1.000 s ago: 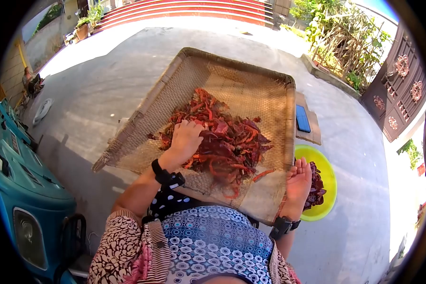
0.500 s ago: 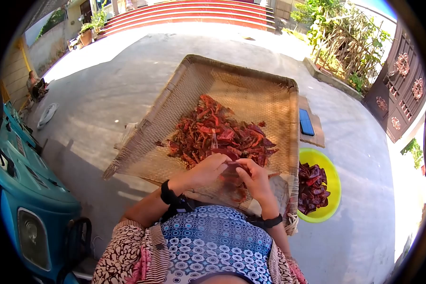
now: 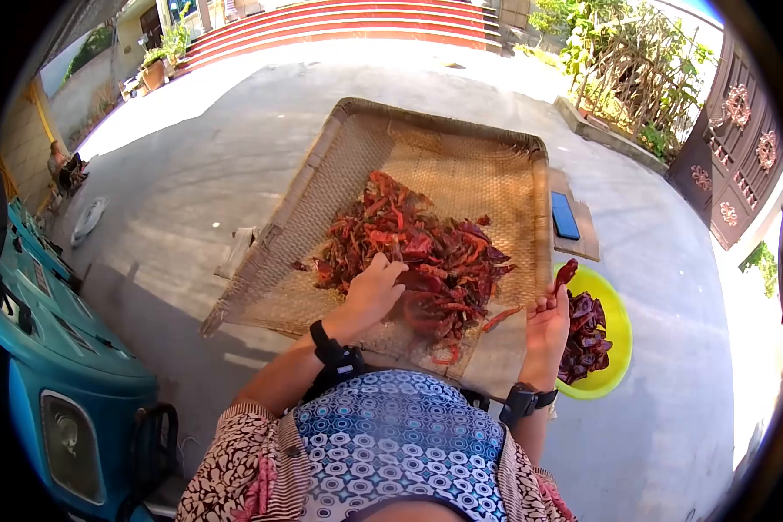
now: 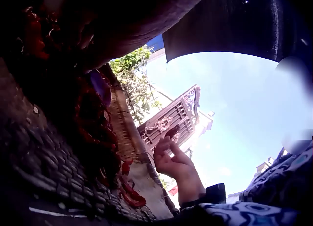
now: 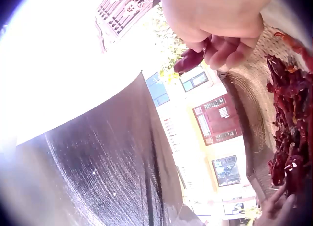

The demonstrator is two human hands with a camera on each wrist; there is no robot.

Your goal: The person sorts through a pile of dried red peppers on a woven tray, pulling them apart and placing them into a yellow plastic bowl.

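Nearest the camera, above the person's patterned top (image 3: 391, 444), both wrists wear dark bands. The left hand (image 3: 372, 291) lies on the near side of the chilli pile (image 3: 435, 257), close to the near edge of the woven tray (image 3: 461, 161); its fingers bend down into the dried red pods, and whether its grip closes on any of them cannot be told, since the left wrist view shows only a dark palm over the chillies. The right hand (image 3: 546, 326) is raised just outside the tray's right edge, at the near rim of the yellow bowl (image 3: 624, 335). Its grip is pinched together on one dark red chilli (image 3: 566, 272), which sticks up from the fingertips (image 5: 225, 49) and hangs over the bowl's left rim, apart from the pods already lying in the bowl. The pile fills the middle of the tray, and the far half of the weave is bare. Beyond the bowl, just beside the tray's right edge, a blue phone (image 3: 565, 216) lies on a flat board (image 3: 585, 250). Farther off, the concrete yard (image 3: 191, 165) runs to red steps (image 3: 339, 17) and a carved gate (image 3: 739, 130).
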